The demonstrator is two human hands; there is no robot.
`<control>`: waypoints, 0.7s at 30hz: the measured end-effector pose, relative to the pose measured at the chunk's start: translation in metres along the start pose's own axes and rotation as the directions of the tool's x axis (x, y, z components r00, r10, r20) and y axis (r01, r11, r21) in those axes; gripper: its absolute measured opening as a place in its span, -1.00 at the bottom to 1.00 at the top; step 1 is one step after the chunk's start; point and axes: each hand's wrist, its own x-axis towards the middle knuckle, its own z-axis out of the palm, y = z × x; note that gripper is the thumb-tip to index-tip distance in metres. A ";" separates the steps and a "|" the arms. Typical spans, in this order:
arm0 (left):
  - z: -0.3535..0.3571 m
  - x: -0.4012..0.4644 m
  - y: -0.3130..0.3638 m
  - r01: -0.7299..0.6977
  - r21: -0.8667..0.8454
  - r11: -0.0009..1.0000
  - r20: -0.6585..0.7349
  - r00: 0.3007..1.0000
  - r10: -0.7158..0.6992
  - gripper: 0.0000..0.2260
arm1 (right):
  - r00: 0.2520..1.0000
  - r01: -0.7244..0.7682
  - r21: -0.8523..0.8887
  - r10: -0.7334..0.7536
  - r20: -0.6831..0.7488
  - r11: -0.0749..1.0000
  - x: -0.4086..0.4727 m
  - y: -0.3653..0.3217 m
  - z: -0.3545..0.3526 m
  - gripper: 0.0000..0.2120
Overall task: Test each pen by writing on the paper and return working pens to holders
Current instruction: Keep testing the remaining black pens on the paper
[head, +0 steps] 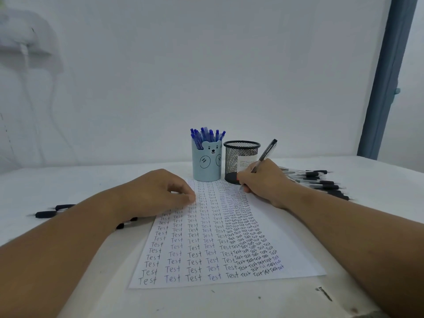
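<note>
Mid-task: our right hand (261, 180) grips a black pen (266, 153) on the nearly filled paper (263, 226); left hand (158, 191), loosely curled, steadies it; blue holder (204, 166) full, mesh holder (238, 161) apparently empty, black pens (319, 180) still on the bench (229, 301)

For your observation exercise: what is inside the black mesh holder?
Through the black mesh holder only a pale label and a dark base show; no pens rise above its rim. The right hand, gripping a black pen, covers its lower right side.

Surface: white table (68, 184)
Centre: white paper sheet (296, 255) (covered in "Test")
Beyond hands: blue bear-faced pen holder (206, 164); black mesh cup (241, 159)
Right of right hand: black pens pile (321, 182)
Left of left hand: loose black pens (52, 211)
</note>
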 end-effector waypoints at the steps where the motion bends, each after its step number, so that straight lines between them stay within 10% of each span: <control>1: 0.000 0.000 0.000 0.001 0.002 1.000 -0.003 1.000 -0.001 -0.90 | 1.000 -0.001 0.006 0.001 -0.004 1.000 0.000 0.000 0.000 -0.77; 21: -0.002 -0.005 0.002 0.025 -0.030 0.999 0.006 1.000 -0.025 -0.87 | 0.999 0.030 -0.041 -0.030 -0.016 0.999 0.001 0.000 0.000 -0.80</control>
